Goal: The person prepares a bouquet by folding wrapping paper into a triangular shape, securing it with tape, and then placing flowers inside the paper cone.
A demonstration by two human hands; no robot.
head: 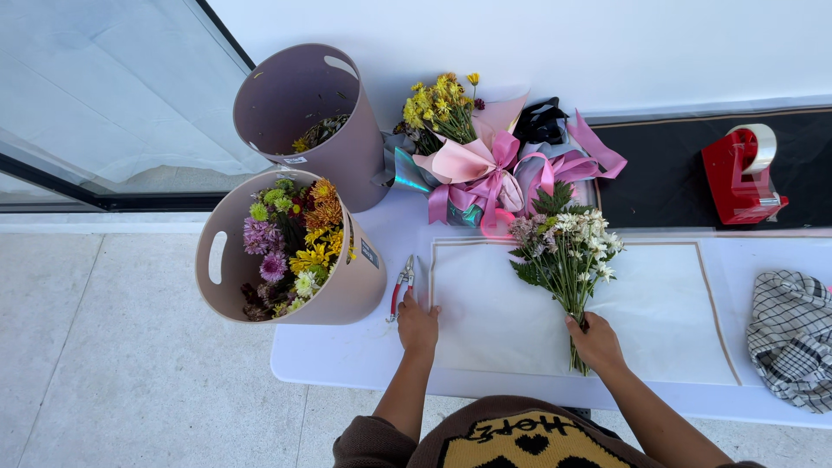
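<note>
The right hand (pixel 596 341) was closed around the stems of a small bunch of white flowers (pixel 568 251), which lay on the wrapping paper (pixel 659 312) near the table's (pixel 347 355) front edge. The left hand (pixel 418 328) rested open and flat on the paper's left edge, just beside red-handled shears (pixel 400 288).
</note>
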